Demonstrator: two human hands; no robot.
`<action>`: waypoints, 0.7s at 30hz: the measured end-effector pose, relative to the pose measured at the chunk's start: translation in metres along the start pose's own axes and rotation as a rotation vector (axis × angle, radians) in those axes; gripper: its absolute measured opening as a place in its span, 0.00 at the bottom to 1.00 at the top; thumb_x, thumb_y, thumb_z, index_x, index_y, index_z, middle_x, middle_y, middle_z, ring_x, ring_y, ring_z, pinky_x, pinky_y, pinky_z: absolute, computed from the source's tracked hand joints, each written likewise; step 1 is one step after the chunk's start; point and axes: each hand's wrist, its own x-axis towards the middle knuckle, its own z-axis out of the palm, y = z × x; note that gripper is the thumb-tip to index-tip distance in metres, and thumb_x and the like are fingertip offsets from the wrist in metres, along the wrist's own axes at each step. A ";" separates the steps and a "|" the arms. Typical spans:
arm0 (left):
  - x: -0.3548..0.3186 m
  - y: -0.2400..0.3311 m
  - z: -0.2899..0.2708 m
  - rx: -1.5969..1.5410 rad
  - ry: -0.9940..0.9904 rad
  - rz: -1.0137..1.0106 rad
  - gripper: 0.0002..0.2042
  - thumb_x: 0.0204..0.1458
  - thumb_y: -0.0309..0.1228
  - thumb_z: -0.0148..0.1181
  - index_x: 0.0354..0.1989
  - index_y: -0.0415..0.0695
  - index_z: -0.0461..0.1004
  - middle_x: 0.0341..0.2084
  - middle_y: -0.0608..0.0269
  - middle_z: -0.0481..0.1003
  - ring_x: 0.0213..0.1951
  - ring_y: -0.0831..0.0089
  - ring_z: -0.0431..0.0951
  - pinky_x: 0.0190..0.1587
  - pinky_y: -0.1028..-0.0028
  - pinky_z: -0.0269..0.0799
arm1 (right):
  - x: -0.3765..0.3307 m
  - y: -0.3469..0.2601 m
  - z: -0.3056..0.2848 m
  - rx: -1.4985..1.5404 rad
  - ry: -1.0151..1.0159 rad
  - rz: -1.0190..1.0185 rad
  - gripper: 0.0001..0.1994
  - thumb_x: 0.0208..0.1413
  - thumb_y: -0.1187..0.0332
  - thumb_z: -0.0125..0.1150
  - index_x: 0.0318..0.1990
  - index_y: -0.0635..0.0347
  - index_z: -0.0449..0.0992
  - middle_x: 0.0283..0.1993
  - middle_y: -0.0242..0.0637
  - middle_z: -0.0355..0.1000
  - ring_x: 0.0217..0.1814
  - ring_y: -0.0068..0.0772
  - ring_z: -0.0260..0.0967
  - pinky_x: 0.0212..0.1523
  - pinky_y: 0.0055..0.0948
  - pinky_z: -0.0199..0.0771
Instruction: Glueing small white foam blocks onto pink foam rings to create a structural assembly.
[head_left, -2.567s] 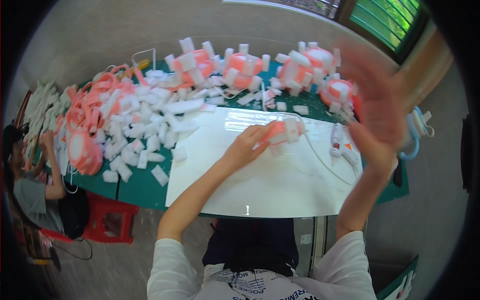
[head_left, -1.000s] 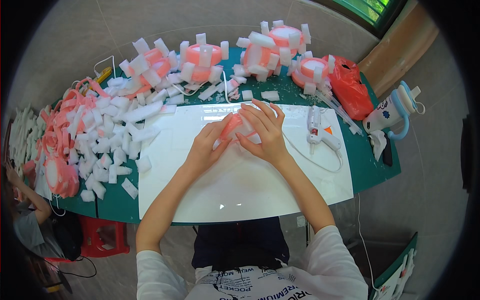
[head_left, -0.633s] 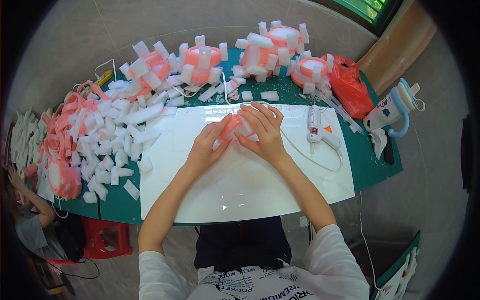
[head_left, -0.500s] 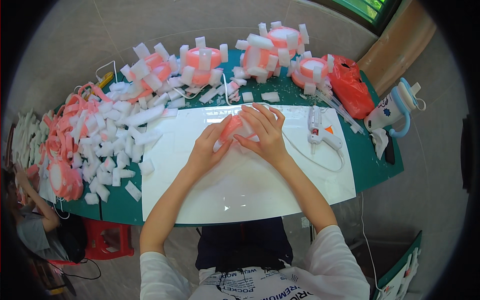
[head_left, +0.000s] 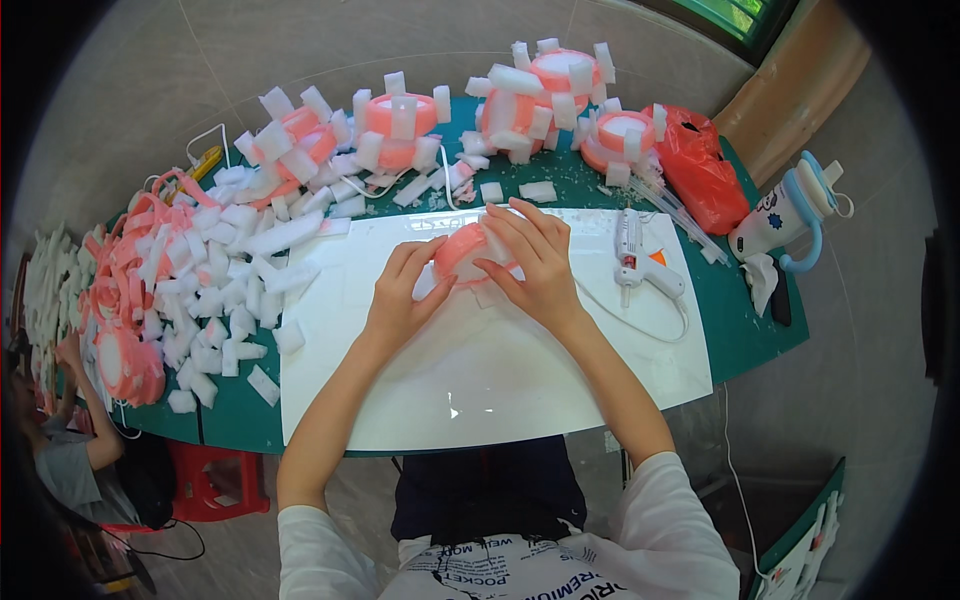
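Over the white board, a pink foam ring with white foam blocks [head_left: 461, 252] sits between my two hands. My right hand [head_left: 535, 265] grips its right side, with the thumb toward me and the fingers over a white block on top. To the left of the ring is my left hand [head_left: 398, 295], its thumb and fingers spread apart. The thumb tip is close to the ring's lower edge; whether it touches cannot be made out. Part of the ring is hidden behind my right fingers.
White foam blocks [head_left: 215, 300] and pink foam strips [head_left: 125, 260] pile up at left. Pink-and-white foam pieces [head_left: 400, 120] line the back. A glue gun [head_left: 640, 268] with its cord lies right, near a red plastic bag [head_left: 700, 170] and a tumbler [head_left: 785, 215]. Another person's arm [head_left: 95, 410] shows far left.
My left hand has drawn back slightly to the left, its fingers coming off the ring's top. More pink surface shows now. My right hand stays on the ring.
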 end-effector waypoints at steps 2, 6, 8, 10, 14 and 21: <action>0.001 0.002 0.000 -0.005 0.002 -0.005 0.22 0.38 0.22 0.64 0.47 0.38 0.69 0.37 0.55 0.71 0.35 0.67 0.74 0.39 0.74 0.71 | 0.000 -0.001 0.000 0.013 0.001 0.015 0.25 0.39 0.66 0.66 0.49 0.59 0.69 0.54 0.34 0.65 0.59 0.34 0.57 0.53 0.36 0.51; -0.001 -0.001 0.001 -0.051 -0.010 -0.052 0.22 0.39 0.23 0.64 0.47 0.41 0.69 0.37 0.56 0.70 0.37 0.63 0.73 0.38 0.72 0.71 | -0.001 -0.003 0.002 0.039 -0.006 0.039 0.26 0.40 0.66 0.65 0.50 0.59 0.68 0.54 0.35 0.65 0.59 0.35 0.57 0.53 0.36 0.51; -0.001 -0.001 0.001 -0.051 -0.012 -0.045 0.22 0.39 0.23 0.64 0.46 0.41 0.69 0.37 0.56 0.70 0.37 0.63 0.73 0.38 0.72 0.71 | 0.000 -0.005 -0.002 0.072 -0.016 0.039 0.24 0.42 0.66 0.63 0.50 0.59 0.68 0.55 0.35 0.65 0.59 0.36 0.56 0.54 0.36 0.50; -0.001 -0.001 0.001 -0.051 -0.014 -0.038 0.22 0.39 0.23 0.64 0.46 0.40 0.69 0.37 0.56 0.70 0.37 0.63 0.73 0.38 0.72 0.71 | 0.001 -0.004 -0.005 0.106 -0.025 0.038 0.23 0.44 0.66 0.61 0.50 0.59 0.68 0.55 0.36 0.64 0.60 0.36 0.56 0.54 0.37 0.49; -0.002 -0.001 0.002 -0.007 0.007 0.017 0.21 0.38 0.21 0.64 0.45 0.37 0.70 0.36 0.56 0.71 0.33 0.68 0.74 0.37 0.75 0.71 | 0.001 0.000 -0.014 0.094 -0.099 0.020 0.19 0.49 0.69 0.55 0.50 0.61 0.68 0.54 0.37 0.65 0.61 0.37 0.55 0.56 0.37 0.46; -0.003 -0.003 0.003 0.001 0.009 0.032 0.21 0.38 0.21 0.64 0.45 0.37 0.70 0.36 0.56 0.72 0.33 0.68 0.73 0.36 0.75 0.71 | 0.002 -0.003 -0.012 0.174 -0.050 0.043 0.17 0.49 0.71 0.55 0.48 0.62 0.70 0.52 0.38 0.67 0.59 0.38 0.57 0.55 0.36 0.51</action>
